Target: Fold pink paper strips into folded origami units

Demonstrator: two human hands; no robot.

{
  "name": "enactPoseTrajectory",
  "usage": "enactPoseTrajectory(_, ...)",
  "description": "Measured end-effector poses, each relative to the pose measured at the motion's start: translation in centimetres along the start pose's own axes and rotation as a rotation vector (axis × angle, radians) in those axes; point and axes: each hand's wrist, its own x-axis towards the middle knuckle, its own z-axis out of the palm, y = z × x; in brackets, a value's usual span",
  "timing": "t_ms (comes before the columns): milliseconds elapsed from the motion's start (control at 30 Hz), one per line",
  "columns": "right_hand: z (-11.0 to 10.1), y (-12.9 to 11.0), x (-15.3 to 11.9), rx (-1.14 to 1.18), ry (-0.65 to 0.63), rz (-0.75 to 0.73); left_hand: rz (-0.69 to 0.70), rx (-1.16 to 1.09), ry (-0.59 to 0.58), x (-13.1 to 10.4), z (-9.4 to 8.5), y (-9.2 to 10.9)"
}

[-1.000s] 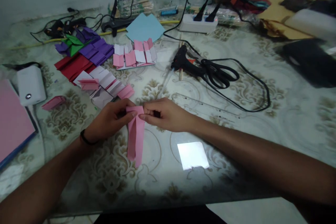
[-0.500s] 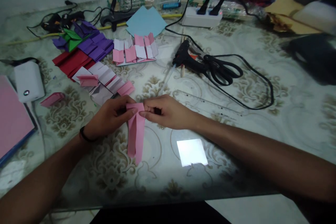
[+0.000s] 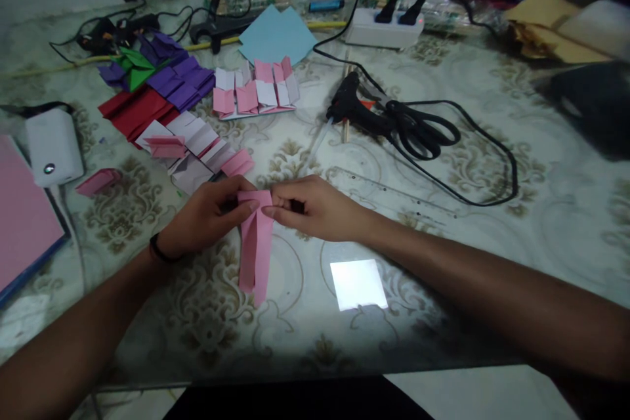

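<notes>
"Holding what, there?"

"Folded pink paper (image 3: 264, 243): the left hand (image 3: 207, 213) has its thumb on the top, the right hand (image 3: 315, 210) pinches the right edge, each grip closed on it"

"And where is it?"

"Between the hands, over the near part of the table (image 3: 305, 328), its lower flaps pointing towards the near edge"

"Beyond?"

"White-and-pink folded pieces (image 3: 189, 128) past the left hand, a clear ruler (image 3: 394, 191) past the right, then a glue gun (image 3: 344, 98) and scissors (image 3: 427, 126)"
</notes>
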Motion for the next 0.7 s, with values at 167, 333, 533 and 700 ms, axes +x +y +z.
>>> enactPoseTrajectory(167,-0.04,0.01,-0.02,0.013,-0.007,0.001,-0.002,0.007,-0.001,0.02,-0.04,0.06)
enactPoseTrajectory(333,-0.03,-0.02,-0.02,0.011,-0.012,0.005,0.016,0.001,-0.005,0.05,-0.07,0.16)
enactPoseTrajectory(533,-0.03,-0.09,-0.05,0.017,-0.017,0.010,0.015,0.000,-0.008,0.09,-0.03,0.36)
enactPoseTrajectory(700,-0.02,-0.07,-0.10,0.012,-0.014,0.004,0.037,0.000,-0.005,0.17,-0.03,0.48)
